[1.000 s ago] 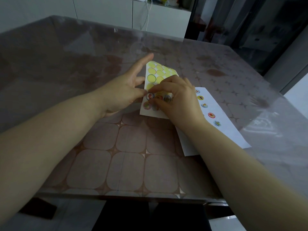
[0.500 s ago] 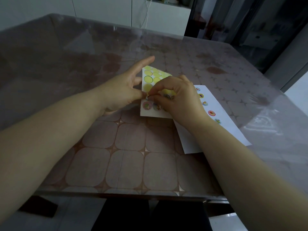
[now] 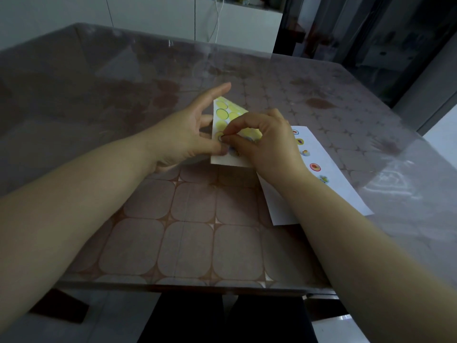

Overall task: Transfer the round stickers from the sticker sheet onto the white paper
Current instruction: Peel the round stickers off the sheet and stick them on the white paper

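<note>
The sticker sheet [image 3: 223, 115], yellow-green with empty round spots, lies tilted on the table. My left hand [image 3: 183, 134] holds its left edge, thumb on top and index finger stretched out behind it. With thumb and forefinger, my right hand [image 3: 262, 142] pinches a round sticker [image 3: 220, 137] at the sheet's left side; whether it has lifted off I cannot tell. The white paper [image 3: 329, 177] lies to the right, partly under my right forearm, with several round stickers in a row along it.
The table [image 3: 188, 219] has a tile-pattern cloth under a clear cover, and its front edge runs close to my body. White cabinets [image 3: 237, 23] and a hanging cable stand behind the far edge. A dark doorway is at the upper right.
My right hand's fingertips have drawn in from lying over the lower stickers to pinching one sticker at the sheet's left. The sheet has tilted up more under my left hand.
</note>
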`<control>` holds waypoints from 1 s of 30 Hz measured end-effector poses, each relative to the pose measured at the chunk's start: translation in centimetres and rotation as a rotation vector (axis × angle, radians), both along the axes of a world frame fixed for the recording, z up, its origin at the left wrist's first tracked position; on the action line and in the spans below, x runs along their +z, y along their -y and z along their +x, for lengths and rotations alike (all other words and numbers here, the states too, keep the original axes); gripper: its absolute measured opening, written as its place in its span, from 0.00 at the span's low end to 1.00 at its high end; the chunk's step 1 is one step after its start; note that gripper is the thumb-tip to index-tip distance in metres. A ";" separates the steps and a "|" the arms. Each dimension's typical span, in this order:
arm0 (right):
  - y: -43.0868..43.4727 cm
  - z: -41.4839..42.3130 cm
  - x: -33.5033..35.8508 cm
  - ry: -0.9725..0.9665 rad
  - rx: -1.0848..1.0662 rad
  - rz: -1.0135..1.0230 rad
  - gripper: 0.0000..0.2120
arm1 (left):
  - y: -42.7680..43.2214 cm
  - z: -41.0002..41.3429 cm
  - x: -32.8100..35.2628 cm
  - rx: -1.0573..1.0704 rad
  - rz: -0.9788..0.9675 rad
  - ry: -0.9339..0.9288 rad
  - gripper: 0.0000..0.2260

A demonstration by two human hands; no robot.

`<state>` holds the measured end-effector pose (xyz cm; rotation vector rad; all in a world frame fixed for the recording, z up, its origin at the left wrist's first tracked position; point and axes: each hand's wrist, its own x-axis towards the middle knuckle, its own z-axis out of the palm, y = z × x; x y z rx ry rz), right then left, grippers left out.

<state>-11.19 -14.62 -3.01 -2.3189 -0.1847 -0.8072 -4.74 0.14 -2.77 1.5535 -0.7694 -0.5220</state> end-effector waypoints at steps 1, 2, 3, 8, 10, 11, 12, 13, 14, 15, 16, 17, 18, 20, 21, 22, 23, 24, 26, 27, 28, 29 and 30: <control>-0.1 -0.1 0.0 -0.013 0.004 0.009 0.03 | 0.1 0.0 -0.1 0.011 0.023 0.014 0.43; -0.1 -0.2 0.1 -0.024 0.009 0.026 0.03 | 0.2 -0.1 -0.2 0.018 0.040 0.021 0.43; -0.1 -0.2 0.1 -0.032 0.012 0.043 0.03 | 0.3 -0.1 -0.2 0.023 0.051 0.025 0.42; 0.2 0.2 0.1 -0.060 -0.007 0.033 0.02 | 0.5 -0.4 -0.2 0.023 0.085 0.014 0.43; 0.3 0.3 0.1 -0.078 -0.019 0.063 0.02 | 0.5 -0.3 -0.3 0.029 0.098 0.013 0.44; 0.3 0.2 0.3 -0.091 -0.023 0.083 0.02 | 0.5 -0.3 -0.3 0.029 0.107 0.018 0.44; 0.4 0.1 0.6 -0.108 -0.026 0.100 0.01 | 0.4 -0.2 -0.3 0.030 0.118 0.026 0.44; 0.7 -0.2 1.1 -0.133 -0.020 0.119 0.02 | 0.2 0.0 -0.3 0.036 0.129 0.037 0.44; 1.1 -0.6 1.8 -0.174 -0.013 0.140 0.03 | 0.1 0.1 -0.3 0.048 0.137 0.048 0.44; 1.6 -1.3 2.7 -0.240 -0.005 0.154 0.03 | -0.2 0.3 -0.3 0.064 0.140 0.055 0.44; 2.4 -2.1 3.8 -0.330 -0.002 0.136 0.02 | -0.4 0.6 -0.3 0.086 0.136 0.058 0.44; 3.3 -2.9 4.8 -0.434 -0.004 0.073 0.02 | -0.7 0.8 -0.2 0.110 0.125 0.058 0.44; 4.2 -3.8 5.7 -0.540 -0.007 -0.032 0.04 | -0.9 1.0 -0.2 0.136 0.110 0.057 0.44; 5.6 -5.1 6.8 -0.728 0.004 -0.206 0.04 | -1.2 1.4 0.0 0.182 0.071 0.052 0.44; 5.9 -5.5 6.9 -0.791 0.013 -0.229 0.04 | -1.2 1.5 0.1 0.198 0.047 0.047 0.45; 6.1 -5.8 6.6 -0.832 0.012 -0.215 0.04 | -1.1 1.5 0.2 0.210 0.019 0.040 0.46; 6.2 -6.0 6.2 -0.859 0.000 -0.186 0.04 | -1.0 1.5 0.2 0.219 -0.007 0.031 0.45; 6.2 -6.2 5.6 -0.874 -0.012 -0.157 0.04 | -0.9 1.4 0.3 0.225 -0.026 0.022 0.44; 6.0 -6.5 4.6 -0.874 -0.026 -0.083 0.03 | -0.7 1.2 0.3 0.223 -0.035 0.010 0.44; 5.9 -6.6 4.1 -0.869 -0.027 -0.041 0.03 | -0.6 1.1 0.4 0.220 -0.033 0.005 0.44; 5.8 -6.7 3.8 -0.861 -0.024 -0.006 0.02 | -0.6 1.0 0.3 0.220 -0.031 0.000 0.44; 5.7 -6.7 3.5 -0.854 -0.026 0.018 0.02 | -0.6 0.9 0.4 0.217 -0.032 -0.005 0.43; 5.6 -6.7 3.4 -0.849 -0.025 0.033 0.02 | -0.6 0.8 0.3 0.214 -0.034 -0.012 0.43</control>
